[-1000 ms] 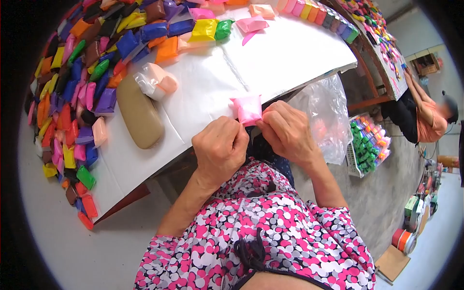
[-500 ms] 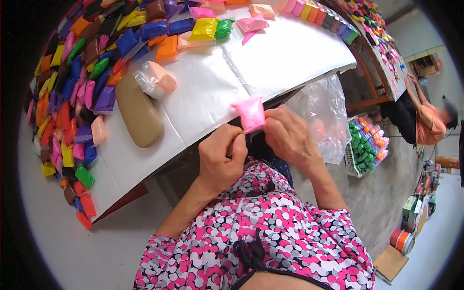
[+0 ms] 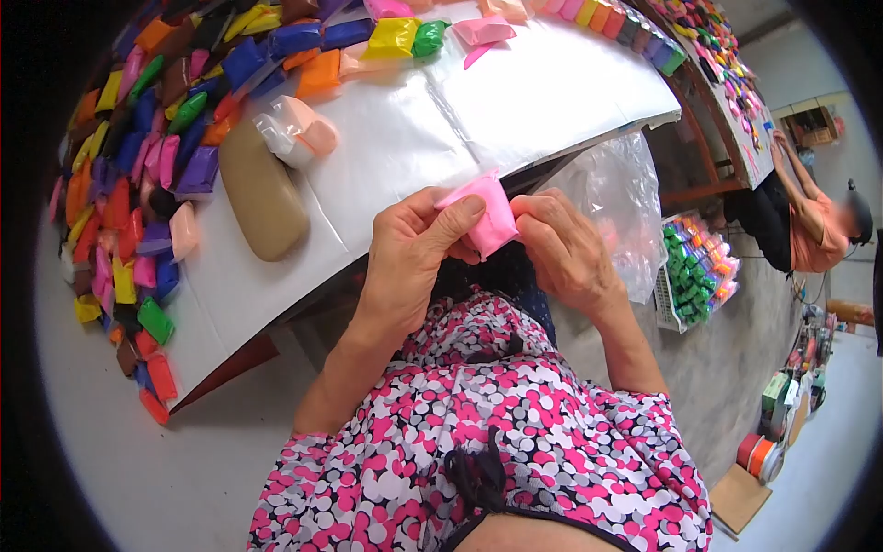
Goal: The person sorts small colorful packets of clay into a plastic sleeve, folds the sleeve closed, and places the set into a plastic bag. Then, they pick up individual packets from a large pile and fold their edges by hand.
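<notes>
A small pink packet (image 3: pixel 495 221) in shiny clear wrap is held up between my two hands, just off the table's front edge. My left hand (image 3: pixel 418 244) grips its left side, thumb lying across the front face. At the packet's right edge, the curled fingers of my right hand (image 3: pixel 561 244) pinch the wrapper. On the white-covered table (image 3: pixel 386 147) beyond my left hand lies a smooth tan oval block (image 3: pixel 262 198). Beside that block sits a peach packet (image 3: pixel 302 131) in loose clear film.
Many coloured packets (image 3: pixel 189 110) are heaped along the table's left and far sides. A row of packets (image 3: pixel 612 20) lines the far right. Right of me are a clear plastic bag (image 3: pixel 616 212) and a crate of packets (image 3: pixel 704 267). Another person (image 3: pixel 819 221) works at a second table.
My left hand has opened from a fist-like pinch to hold the packet with the thumb over its face. The packet has turned and lowered slightly. My right hand stays at its right edge.
</notes>
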A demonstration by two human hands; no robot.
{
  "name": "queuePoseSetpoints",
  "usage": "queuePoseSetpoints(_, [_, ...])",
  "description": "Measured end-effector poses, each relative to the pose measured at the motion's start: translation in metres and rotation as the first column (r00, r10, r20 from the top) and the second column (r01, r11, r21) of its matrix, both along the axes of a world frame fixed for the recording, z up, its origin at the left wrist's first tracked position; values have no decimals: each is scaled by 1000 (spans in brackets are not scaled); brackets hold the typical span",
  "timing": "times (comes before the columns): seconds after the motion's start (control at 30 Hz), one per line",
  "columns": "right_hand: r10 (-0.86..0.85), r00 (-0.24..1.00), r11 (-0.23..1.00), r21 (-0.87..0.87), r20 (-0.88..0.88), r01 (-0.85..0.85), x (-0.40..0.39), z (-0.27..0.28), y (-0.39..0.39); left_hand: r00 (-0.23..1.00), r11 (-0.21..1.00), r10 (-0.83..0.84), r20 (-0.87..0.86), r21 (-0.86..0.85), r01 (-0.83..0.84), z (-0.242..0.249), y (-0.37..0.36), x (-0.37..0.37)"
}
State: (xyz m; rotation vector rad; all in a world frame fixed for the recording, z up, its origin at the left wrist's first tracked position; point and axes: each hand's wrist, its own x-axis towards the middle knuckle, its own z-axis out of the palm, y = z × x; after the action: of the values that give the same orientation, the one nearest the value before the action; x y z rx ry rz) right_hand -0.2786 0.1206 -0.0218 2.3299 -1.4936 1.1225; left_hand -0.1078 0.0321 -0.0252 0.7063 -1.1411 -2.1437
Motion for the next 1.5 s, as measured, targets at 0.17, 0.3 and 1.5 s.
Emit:
queuePoseSetpoints(0.17, [-77, 997, 996, -35, -8, 77, -7, -6, 6, 996, 988, 71, 49, -142, -63, -1, 6, 1])
queuePoseSetpoints(0.3, [-73, 997, 996, -58, 4, 73, -7, -8, 7, 993, 987, 54, 101, -154, -38, 5, 5, 3])
queuePoseSetpoints(1.5, [-50, 989, 997, 59, 141, 42, -4, 1, 13, 953, 886, 104, 286, -462, 41, 11, -2, 3])
